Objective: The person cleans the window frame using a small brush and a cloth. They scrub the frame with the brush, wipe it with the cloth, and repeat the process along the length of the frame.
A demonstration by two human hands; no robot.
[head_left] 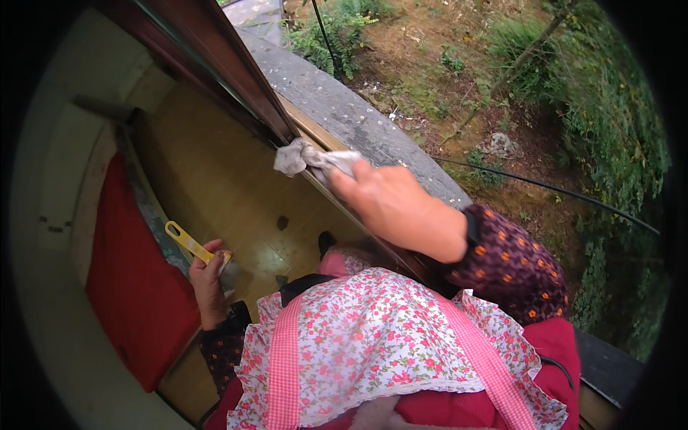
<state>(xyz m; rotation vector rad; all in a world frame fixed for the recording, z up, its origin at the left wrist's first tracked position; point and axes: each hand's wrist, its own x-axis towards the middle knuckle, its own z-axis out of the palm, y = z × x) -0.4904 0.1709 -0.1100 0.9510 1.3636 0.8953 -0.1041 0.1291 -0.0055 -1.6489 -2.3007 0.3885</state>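
My right hand point(390, 201) grips a crumpled grey cloth point(304, 158) and presses it against the lower rail of a dark brown window frame point(236, 72), just inside the grey stone sill point(344, 107). My left hand point(206, 276) hangs low beside my body, closed around a tool with a yellow handle point(185, 241); its other end is hidden behind my fingers. A flowered apron with pink checked straps point(373, 344) covers my front at the bottom of the view.
A red mattress or cushion point(132, 294) lies along the left on a yellowish wooden floor point(215, 179). Outside, bare ground and green plants point(595, 122) drop away below the sill, crossed by a black cable point(552, 188).
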